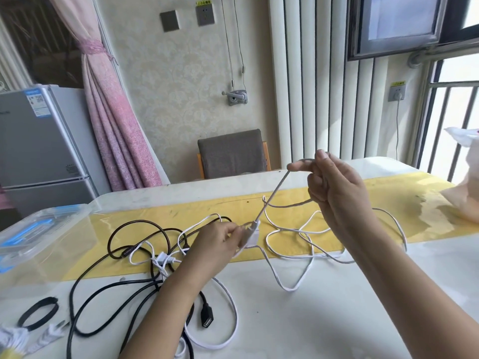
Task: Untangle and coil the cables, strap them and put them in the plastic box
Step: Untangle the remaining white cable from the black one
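Plainly we are early on: our left hand (220, 244) pinches the white cable (272, 196) at its plug (253, 233), our right hand (334, 193) pinches it higher up, the black cables (206, 316) lie tangled and unstrapped at lower left, and the plastic box (39, 224) waits at the left edge.
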Motion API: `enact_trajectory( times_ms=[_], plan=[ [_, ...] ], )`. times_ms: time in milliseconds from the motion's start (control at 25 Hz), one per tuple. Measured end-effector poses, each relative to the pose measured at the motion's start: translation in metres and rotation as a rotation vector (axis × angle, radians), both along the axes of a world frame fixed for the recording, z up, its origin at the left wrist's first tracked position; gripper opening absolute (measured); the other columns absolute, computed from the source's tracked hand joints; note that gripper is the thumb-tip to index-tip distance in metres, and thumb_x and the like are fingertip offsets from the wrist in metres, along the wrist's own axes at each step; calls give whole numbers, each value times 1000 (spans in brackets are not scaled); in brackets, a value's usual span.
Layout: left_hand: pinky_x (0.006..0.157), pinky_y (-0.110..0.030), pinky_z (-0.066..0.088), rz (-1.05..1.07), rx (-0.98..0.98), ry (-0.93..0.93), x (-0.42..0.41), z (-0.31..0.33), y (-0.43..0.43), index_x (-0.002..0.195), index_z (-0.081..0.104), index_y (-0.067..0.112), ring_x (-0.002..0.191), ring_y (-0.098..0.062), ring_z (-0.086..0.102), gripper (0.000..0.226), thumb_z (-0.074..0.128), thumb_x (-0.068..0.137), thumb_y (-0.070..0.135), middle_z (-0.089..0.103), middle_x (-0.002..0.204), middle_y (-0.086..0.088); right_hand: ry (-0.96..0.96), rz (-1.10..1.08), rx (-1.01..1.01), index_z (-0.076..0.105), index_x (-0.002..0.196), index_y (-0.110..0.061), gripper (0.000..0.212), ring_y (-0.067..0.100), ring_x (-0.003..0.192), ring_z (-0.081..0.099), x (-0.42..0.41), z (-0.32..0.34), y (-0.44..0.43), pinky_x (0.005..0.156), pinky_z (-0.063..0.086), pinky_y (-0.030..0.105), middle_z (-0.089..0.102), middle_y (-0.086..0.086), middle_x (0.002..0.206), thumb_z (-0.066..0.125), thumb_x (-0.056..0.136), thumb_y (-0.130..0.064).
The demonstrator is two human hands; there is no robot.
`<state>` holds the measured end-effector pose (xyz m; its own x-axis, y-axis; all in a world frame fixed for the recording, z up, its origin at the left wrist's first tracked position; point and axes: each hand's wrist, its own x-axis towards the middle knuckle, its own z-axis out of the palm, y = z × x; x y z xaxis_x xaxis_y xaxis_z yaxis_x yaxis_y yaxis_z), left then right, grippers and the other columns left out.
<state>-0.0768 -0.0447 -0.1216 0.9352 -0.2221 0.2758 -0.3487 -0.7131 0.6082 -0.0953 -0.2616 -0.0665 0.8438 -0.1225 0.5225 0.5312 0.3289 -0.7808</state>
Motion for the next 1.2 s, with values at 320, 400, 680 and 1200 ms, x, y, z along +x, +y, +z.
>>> enact_trajectory(
  times_ms=[320, 400, 680, 1200],
  plan=[
    [39, -17, 22, -344, -416, 626, -16, -2, -26, 63, 59, 19, 38, -11, 30, 39, 44, 99, 17, 43, 50, 0, 46, 247, -501, 33, 62, -10, 36, 7, 43, 44, -14, -8, 27, 41, 25, 15, 69, 5, 115, 46, 95, 0],
    [41, -17, 32, -331, -324, 612, -17, -11, -33, 71, 63, 21, 44, -9, 45, 31, 48, 97, 14, 58, 60, 0, 25, 304, -514, 37, 59, -8, 37, 6, 46, 48, -20, -8, 33, 41, 27, 14, 72, 8, 102, 49, 92, -1],
    [40, -16, 26, -187, -470, 670, -8, -11, -22, 87, 67, 13, 41, -5, 39, 41, 50, 90, 50, 65, 67, 3, 119, -342, -99, 71, 72, -12, 27, 6, 40, 22, -6, 18, -45, 41, 14, 20, 62, 19, 71, 50, 89, -8],
    [31, -10, 15, -429, -1213, 573, 1, 10, 12, 79, 74, 16, 33, 3, 24, 44, 91, 47, 43, 53, 67, 6, 334, 127, -894, 59, 120, -22, 59, 9, 107, 59, 4, -26, 19, 100, 43, 31, 64, -6, 114, 71, 70, -51]
  ],
)
